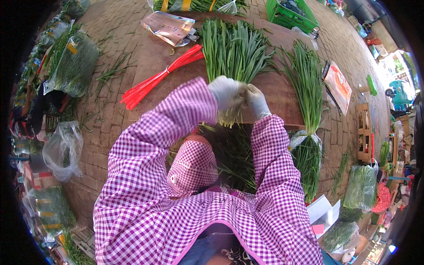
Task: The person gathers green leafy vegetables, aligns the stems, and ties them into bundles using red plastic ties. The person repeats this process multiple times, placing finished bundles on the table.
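Observation:
A thick bundle of garlic chives lies on the brown board, its leaves fanned away from me and pale stalk ends toward me. My left hand, gloved and motion-blurred, is over the stalks. Beside it my right hand, also gloved, has bent fingers meeting the left's fingertips; whatever lies between them is too blurred to make out. To the left rests a sheaf of red tie strips, bound at its middle. Another bunch of chives lies along the board's right side.
A foil packet lies at the board's back left; a green crate stands behind. Bagged greens sit on the brick paving at left. Right are more chives, a white-and-orange packet and a wooden pallet.

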`<state>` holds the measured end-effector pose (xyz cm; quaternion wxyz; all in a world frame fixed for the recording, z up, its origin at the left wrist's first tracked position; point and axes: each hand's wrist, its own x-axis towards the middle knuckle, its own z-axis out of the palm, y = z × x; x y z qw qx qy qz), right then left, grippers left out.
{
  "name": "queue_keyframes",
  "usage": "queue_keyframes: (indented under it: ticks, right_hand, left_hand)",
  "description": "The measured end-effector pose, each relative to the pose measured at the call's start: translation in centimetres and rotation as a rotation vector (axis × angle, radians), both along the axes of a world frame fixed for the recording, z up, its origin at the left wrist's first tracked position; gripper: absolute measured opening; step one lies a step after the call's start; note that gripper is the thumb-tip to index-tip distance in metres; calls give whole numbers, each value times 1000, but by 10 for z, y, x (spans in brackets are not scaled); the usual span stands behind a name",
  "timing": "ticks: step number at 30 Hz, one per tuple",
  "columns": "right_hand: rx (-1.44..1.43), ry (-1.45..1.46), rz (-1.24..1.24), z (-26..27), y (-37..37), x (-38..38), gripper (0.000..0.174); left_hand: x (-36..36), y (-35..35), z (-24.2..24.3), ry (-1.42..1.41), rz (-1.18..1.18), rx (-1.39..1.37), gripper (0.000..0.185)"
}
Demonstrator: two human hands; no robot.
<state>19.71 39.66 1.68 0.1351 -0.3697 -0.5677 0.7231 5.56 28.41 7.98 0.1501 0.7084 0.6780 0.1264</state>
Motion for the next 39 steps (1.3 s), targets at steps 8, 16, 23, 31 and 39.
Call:
queue_keyframes:
  ticks: [8, 16, 23, 31, 39]
  right_hand:
    - [57, 146, -269, -22, 18, 15, 24]
    - [-358, 550, -295, -15, -20, 57, 27]
    - [-500, 524, -398, 5, -87, 114, 32]
    - [-148, 40, -179, -13, -95, 177, 24]
    - [-199, -40, -55, -27, -116, 198, 27]
  left_hand:
    - [39, 2, -27, 270, -170, 263, 35]
    - [22, -18, -43, -1379, 612, 508, 61]
    - [91, -61, -37, -2204, 338, -294, 77]
    - [133, -99, -52, -2153, 407, -278, 73]
    - [127, -128, -79, -2193, 439, -117, 59]
